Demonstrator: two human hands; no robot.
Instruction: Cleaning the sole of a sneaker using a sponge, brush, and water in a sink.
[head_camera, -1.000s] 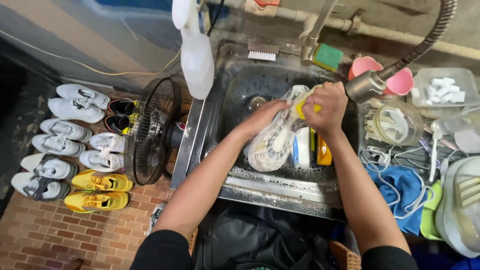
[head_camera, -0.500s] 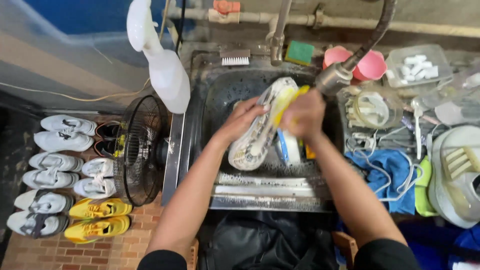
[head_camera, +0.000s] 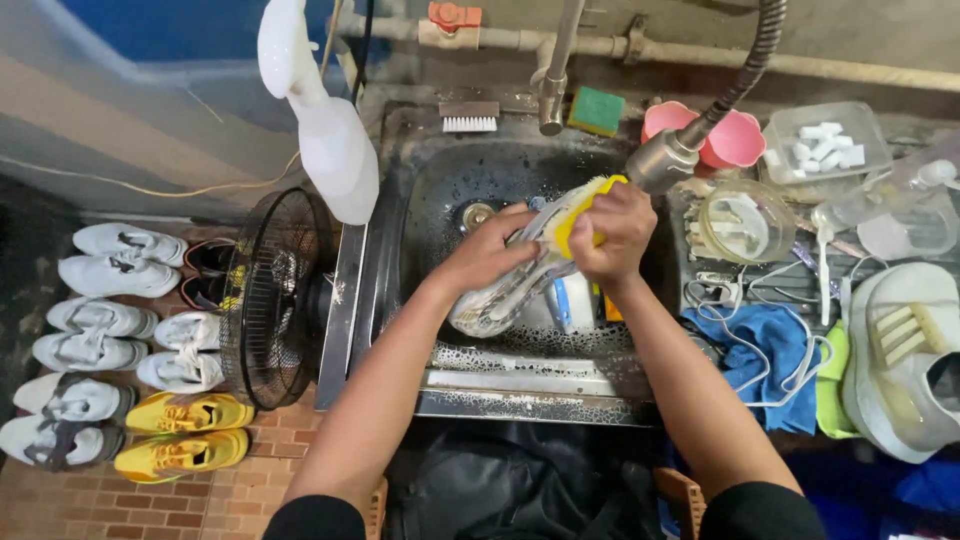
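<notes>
My left hand (head_camera: 487, 252) grips a wet, soapy white sneaker (head_camera: 500, 296) over the dark metal sink (head_camera: 440, 180). My right hand (head_camera: 612, 232) is closed on a yellow scrub brush (head_camera: 578, 205) pressed against the sneaker's upper end. A flexible metal spray hose head (head_camera: 662, 162) hangs just right of the brush. Under the sneaker stand a white and blue container (head_camera: 574, 300) and a small orange item, partly hidden.
A white spray bottle (head_camera: 330, 140) stands left of the sink, with a black fan (head_camera: 270, 295) beside it. Rows of white and yellow sneakers (head_camera: 110, 340) lie on the brick floor. Right of the sink are pink cups (head_camera: 735, 140), clear tubs, a blue cloth (head_camera: 765, 350) and a white shoe (head_camera: 905, 350).
Both hands and the sneaker have stayed over the sink. The brush has shifted a little along the sneaker's upper end, and the head view has tilted slightly.
</notes>
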